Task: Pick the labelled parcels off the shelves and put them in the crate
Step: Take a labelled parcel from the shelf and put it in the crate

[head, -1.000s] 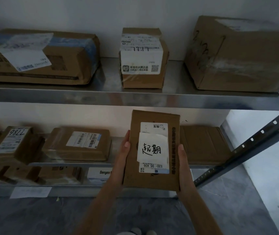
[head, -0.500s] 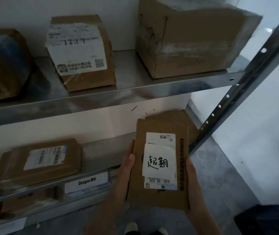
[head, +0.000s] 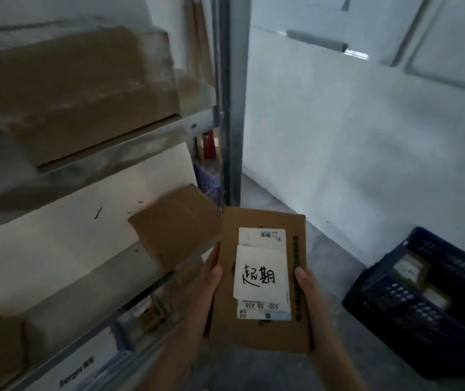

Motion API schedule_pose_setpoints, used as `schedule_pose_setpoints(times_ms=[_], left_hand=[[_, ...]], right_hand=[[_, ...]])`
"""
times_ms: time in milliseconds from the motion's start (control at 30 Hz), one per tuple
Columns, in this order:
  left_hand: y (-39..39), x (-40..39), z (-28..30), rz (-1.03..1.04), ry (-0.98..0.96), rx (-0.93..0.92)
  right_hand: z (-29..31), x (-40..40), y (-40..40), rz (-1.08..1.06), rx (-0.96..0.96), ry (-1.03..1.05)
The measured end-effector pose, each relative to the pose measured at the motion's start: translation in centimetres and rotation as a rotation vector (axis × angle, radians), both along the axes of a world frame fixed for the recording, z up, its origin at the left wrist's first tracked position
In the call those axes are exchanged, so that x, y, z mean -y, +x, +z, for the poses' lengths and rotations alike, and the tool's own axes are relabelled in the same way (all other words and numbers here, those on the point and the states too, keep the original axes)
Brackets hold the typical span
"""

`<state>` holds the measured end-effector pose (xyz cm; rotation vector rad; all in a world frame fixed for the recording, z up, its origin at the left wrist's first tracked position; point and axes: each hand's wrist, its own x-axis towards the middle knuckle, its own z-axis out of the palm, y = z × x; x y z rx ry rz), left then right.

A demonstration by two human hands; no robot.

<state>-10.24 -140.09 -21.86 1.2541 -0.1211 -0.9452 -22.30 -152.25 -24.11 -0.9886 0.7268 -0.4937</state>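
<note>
Swinging right since the earlier frames, the head view has left the shelves mostly behind, and the dark crate (head: pixel 434 303) now sits well into frame on the floor at lower right. Both hands carry the flat labelled parcel (head: pixel 262 280) by its long edges — left hand (head: pixel 207 289) and right hand (head: pixel 309 292) each grip a side. It hangs clear of the shelf (head: pixel 107 153), well apart from the crate, which seems — blur permitting — to hold parcels already.
</note>
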Motion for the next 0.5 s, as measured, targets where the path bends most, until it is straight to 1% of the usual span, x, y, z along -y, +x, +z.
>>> schedule_pose_setpoints(times_ms=[100,200,267,300,333,400,500], left_hand=[[-2.6,3.7,-0.2,-0.187,0.051,0.069],[-5.7,7.0,-1.8,-0.283,0.139,0.124],[-7.4,8.0,-4.2,-0.351,0.091,0.115],[-8.4,8.9,-5.2,-0.399,0.112,0.135],[-9.6,10.2,-6.5,-0.457,0.153,0.125],[-11.2,12.1,-7.4,-0.493,0.209,0.018],[-13.7,15.3,-10.0,-0.529,0.205,-0.094]], right_hand=[[-1.0,3.2,-4.1,-0.182,-0.041,-0.001],[-2.6,5.7,-8.0,-0.367,-0.023,0.131],[-3.4,7.2,-10.6,-0.488,-0.013,0.167],[-3.7,7.9,-11.9,-0.541,-0.018,0.167],[-4.1,8.7,-13.5,-0.598,-0.02,0.167],[-4.7,9.6,-15.2,-0.659,-0.027,0.186],[-6.2,10.8,-19.0,-0.749,-0.015,0.224]])
